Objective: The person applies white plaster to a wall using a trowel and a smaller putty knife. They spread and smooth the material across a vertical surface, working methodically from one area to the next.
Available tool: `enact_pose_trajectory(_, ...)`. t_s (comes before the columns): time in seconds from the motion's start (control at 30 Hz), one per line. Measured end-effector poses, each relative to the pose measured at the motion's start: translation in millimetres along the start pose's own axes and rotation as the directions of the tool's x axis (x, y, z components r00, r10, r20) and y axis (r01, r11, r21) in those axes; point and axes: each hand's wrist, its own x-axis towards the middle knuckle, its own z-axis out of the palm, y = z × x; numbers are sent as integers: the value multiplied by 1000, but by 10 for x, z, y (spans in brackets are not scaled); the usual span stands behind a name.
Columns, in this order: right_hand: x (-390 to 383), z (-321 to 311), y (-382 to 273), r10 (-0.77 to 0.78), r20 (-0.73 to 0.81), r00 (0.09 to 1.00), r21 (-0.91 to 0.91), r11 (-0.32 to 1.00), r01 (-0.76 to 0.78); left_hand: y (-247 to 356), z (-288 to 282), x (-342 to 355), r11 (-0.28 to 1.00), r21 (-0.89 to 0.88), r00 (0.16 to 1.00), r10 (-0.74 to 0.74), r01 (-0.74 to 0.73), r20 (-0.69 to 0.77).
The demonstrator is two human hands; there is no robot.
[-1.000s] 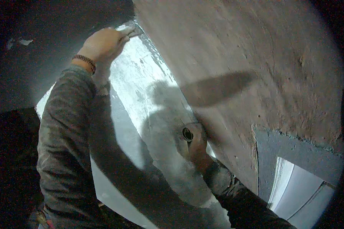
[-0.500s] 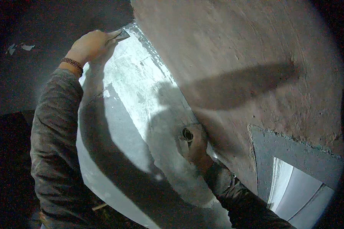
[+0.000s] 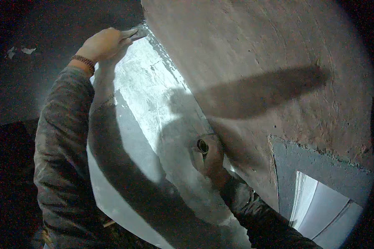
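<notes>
At the upper left, my left hand is closed on a small flat-bladed scraper. Its blade touches the wall close to the top of the corner line. Lower down, my right hand is wrapped round a thing with a dark, hollow round end; the rest of it is hidden by fingers and shadow. This hand is beside the corner, over the shaded part of the wall. Between the hands runs a brightly lit strip of pale, smeared plaster with patchy edges.
A rough brownish plaster surface fills the right, meeting the pale strip along a slanting corner. Lower right, a grey-bordered opening shows a pale surface inside. Shadows of arms cross both surfaces. Small pale flakes show on the dark surface at left.
My left hand has slid a little up and right with the scraper, nearer the corner. My right hand has barely shifted.
</notes>
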Motion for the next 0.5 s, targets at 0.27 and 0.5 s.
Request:
enact_pose_trajectory(0.27,90,-65,-213,-124,-97,987,-105,988,114,25,-119,-73,988,145,993,-75,62,88)
enact_pose_trajectory(0.5,-22,28,-21,-164,-121,979,-95,984,153,177,61,-204,984,-54,986,-168,167,-6)
